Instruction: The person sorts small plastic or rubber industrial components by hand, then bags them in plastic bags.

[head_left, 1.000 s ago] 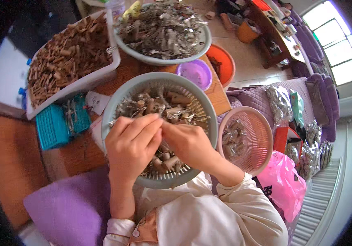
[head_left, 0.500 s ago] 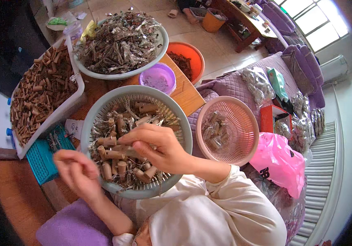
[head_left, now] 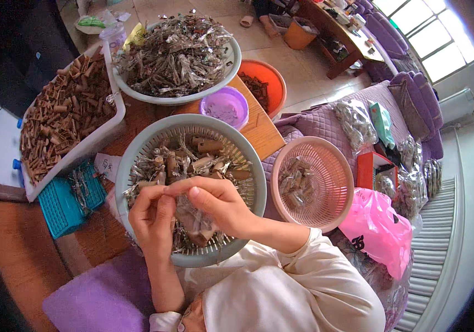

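Observation:
Both my hands meet over a grey-green colander (head_left: 127, 144) that holds brown cylindrical pieces (head_left: 210, 146) mixed with wispy silvery strands. My right hand (head_left: 223, 207) is closed, thumb against fingers, on a small clear plastic bag (head_left: 188, 209) that hangs below the fingertips. What the bag contains is hard to make out. My left hand (head_left: 153, 218) is pinched shut right beside it, fingertips near those of the right. Whatever lies in that pinch is hidden by the fingers.
A white bin (head_left: 116, 119) of brown pieces and a basin (head_left: 237, 61) heaped with silvery strands stand beyond. Nearby are a purple bowl (head_left: 243, 105), an orange bucket (head_left: 280, 91), a teal basket (head_left: 63, 216), a pink basket (head_left: 339, 207) holding bagged pieces, and a pink bag (head_left: 378, 227).
My left hand has moved right and up, from beside the colander's left rim to meet the right hand's fingertips. The whole view has shifted slightly.

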Action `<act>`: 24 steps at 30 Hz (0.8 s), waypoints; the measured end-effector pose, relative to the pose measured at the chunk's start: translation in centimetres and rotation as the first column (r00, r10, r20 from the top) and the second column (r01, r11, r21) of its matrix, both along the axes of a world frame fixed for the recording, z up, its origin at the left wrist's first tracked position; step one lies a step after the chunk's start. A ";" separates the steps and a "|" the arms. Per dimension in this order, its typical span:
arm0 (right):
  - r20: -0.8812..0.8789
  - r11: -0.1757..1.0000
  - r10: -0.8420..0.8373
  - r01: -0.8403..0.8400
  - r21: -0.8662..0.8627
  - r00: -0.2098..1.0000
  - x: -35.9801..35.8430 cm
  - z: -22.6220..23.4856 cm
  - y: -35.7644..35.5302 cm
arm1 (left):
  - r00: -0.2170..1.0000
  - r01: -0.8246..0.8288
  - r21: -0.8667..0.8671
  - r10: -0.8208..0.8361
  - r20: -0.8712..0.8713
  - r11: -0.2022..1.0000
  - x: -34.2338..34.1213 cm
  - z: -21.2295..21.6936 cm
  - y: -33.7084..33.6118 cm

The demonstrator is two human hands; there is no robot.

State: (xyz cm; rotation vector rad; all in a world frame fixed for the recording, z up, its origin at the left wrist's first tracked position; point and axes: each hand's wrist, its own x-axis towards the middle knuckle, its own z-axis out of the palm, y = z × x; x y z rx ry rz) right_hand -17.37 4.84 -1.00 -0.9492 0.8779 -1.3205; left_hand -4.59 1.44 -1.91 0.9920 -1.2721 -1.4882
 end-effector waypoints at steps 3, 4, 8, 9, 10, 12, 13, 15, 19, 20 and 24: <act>0.480 0.991 0.052 -0.104 0.083 0.876 0.5 -0.5 0.0 | 0.995 -0.083 -0.240 0.096 0.041 0.967 0.1 -0.2 0.0; 0.717 0.973 0.054 -0.199 0.120 0.695 0.6 -0.6 -0.1 | 0.993 -0.095 -0.327 0.114 0.041 0.940 0.1 -0.2 0.0; 0.786 0.952 0.067 -0.275 0.134 0.615 0.5 -0.9 0.1 | 0.991 -0.106 -0.520 0.133 0.014 0.847 0.1 0.3 -0.2; 0.809 0.949 0.019 -0.266 0.171 0.588 0.3 -0.7 0.1 | 0.990 -0.111 -0.520 0.139 0.016 0.847 0.4 0.3 -0.2; 0.817 0.941 -0.073 -0.231 0.246 0.572 0.2 -0.5 0.1 | 0.987 -0.079 -0.558 0.143 0.071 0.826 0.8 0.1 -0.1; 0.290 0.974 -0.214 0.227 -0.010 0.933 -0.5 0.6 0.3 | 0.979 -0.051 -0.590 0.157 0.130 0.805 1.5 0.0 0.2; 0.587 0.999 0.014 0.020 -0.051 0.810 -1.5 0.3 -0.3 | 0.979 0.054 -0.652 0.089 0.184 0.756 1.6 0.1 0.4; 0.843 0.993 0.113 -0.070 -0.090 0.526 -3.1 0.4 -0.8 | 0.950 0.185 -0.696 0.055 0.306 0.694 2.2 0.4 1.1; 0.368 0.841 -0.539 0.508 0.187 0.758 -7.0 1.9 0.7 | 0.894 0.040 -0.742 0.308 0.326 0.670 5.7 -0.2 0.6; -0.086 0.687 -0.717 0.722 0.081 0.692 -8.1 2.0 1.3 | 0.863 -0.092 -0.729 0.419 0.281 0.678 7.0 -0.6 0.3; -0.849 0.664 -0.450 0.739 -0.112 0.276 -18.3 -3.5 7.1 | 0.698 -0.385 -0.445 0.570 0.432 0.809 13.4 -4.4 -0.4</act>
